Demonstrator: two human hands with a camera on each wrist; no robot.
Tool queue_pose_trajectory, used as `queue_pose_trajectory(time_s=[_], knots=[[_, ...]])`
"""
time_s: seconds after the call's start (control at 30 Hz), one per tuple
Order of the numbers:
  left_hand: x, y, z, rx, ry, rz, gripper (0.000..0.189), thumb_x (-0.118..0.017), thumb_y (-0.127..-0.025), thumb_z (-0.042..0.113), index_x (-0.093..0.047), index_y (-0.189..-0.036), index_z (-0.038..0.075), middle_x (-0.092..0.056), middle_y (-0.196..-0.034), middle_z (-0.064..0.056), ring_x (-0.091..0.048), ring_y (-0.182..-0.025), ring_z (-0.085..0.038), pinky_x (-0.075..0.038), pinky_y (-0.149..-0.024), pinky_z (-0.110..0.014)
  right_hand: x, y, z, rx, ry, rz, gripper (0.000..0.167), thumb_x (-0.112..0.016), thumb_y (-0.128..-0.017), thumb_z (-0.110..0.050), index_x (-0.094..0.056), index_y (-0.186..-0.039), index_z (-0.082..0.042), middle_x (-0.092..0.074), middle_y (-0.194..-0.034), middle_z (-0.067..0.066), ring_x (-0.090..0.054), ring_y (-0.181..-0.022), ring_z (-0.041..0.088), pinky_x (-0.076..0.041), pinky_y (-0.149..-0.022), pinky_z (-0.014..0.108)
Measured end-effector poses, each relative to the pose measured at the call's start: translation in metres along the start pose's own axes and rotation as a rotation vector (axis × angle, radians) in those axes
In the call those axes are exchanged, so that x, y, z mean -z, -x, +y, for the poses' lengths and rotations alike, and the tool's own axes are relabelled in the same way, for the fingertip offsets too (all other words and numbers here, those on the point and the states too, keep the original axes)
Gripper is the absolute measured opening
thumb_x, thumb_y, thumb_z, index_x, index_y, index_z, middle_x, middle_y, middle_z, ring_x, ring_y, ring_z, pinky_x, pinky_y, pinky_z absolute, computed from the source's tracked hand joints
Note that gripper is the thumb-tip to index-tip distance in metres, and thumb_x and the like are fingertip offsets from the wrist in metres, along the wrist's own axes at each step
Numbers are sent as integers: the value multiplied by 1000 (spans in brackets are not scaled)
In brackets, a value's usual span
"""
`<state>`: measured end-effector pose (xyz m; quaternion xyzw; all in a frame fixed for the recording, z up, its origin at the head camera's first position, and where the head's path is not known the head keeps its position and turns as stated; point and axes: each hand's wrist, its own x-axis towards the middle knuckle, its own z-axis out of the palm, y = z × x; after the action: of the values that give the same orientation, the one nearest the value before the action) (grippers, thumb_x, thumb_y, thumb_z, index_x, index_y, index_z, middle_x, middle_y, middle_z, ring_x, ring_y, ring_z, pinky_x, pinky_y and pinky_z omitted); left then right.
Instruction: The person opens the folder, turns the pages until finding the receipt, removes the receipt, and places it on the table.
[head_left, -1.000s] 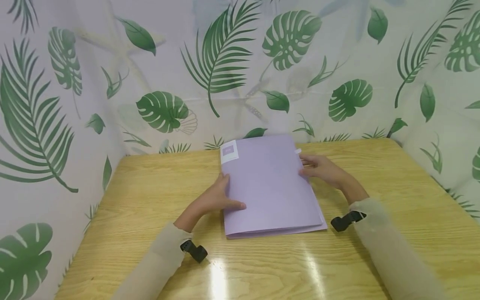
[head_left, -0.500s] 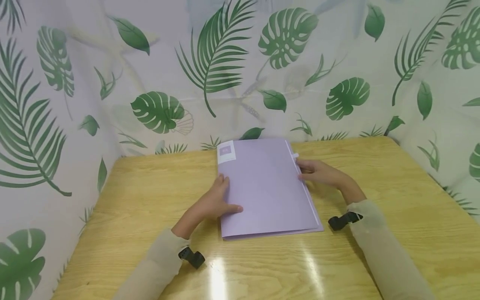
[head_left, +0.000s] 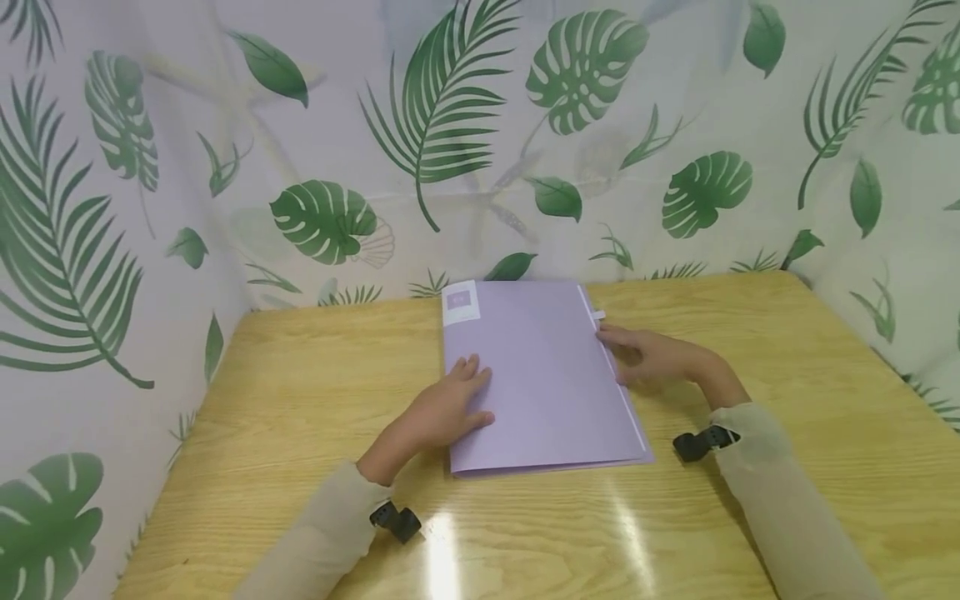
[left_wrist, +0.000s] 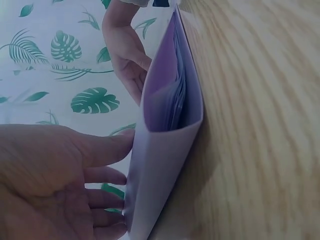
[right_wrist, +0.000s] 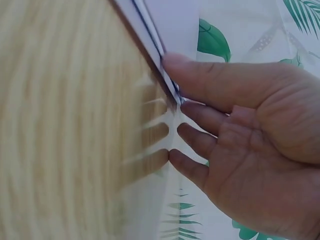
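A light purple document folder (head_left: pixel 536 379) lies closed on the table, with a white label (head_left: pixel 460 303) at its upper left corner and a small white tab (head_left: pixel 598 315) on its right edge. My left hand (head_left: pixel 452 402) rests on the cover beside the spine, its fingers spread and fairly straight. From the left wrist view, the folder's end (left_wrist: pixel 172 95) gapes and thin sheets (left_wrist: pixel 176 92) show between the covers. At the right edge is my right hand (head_left: pixel 660 358), its fingers loosely extended. In the right wrist view its thumb (right_wrist: pixel 177 65) touches the folder's edge, with the other fingers below.
The wooden table (head_left: pixel 330 358) reaches back to a white wall covering (head_left: pixel 450 242) printed with green leaves. Another such covering stands along the left side. A black wrist camera (head_left: pixel 396 522) sits on the left sleeve, and another black camera (head_left: pixel 701 443) on the right.
My left hand has moved from the spine edge further onto the cover. The right hand has slid slightly down the right edge, its thumb lower. The folder stays nearly in place.
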<state>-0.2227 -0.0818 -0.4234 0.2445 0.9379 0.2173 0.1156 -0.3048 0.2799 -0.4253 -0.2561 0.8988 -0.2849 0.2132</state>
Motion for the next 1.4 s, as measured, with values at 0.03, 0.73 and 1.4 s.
queue_pose_trajectory(time_s=[0.03, 0.73, 1.4], knots=[[-1, 0, 1, -12, -11, -4, 65, -64, -101, 28, -40, -154, -1, -22, -166, -26, -19, -156, -41, -24, -126, -51, 0, 1, 0, -9, 0, -8, 81, -72, -95, -17, -26, -159, 3, -12, -168, 28, -9, -154, 51, -14, -123, 66], [-17, 14, 35, -172, -269, -95, 98, -75, -87, 56, -32, -160, 6, -20, -169, -19, -18, -157, -36, -24, -128, -45, -1, -1, -4, -6, 77, -8, 85, -76, -91, -18, -28, -158, 3, -19, -166, 28, -14, -153, 51, -16, -123, 66], [-23, 13, 39, -221, -269, -5, 87, -76, -88, 50, -42, -155, 5, -30, -166, -18, -29, -154, -35, -29, -126, -43, -4, 0, -3, -15, 6, -6, 89, -78, -89, -19, -26, -157, 7, -17, -166, 30, -12, -153, 53, -17, -122, 67]])
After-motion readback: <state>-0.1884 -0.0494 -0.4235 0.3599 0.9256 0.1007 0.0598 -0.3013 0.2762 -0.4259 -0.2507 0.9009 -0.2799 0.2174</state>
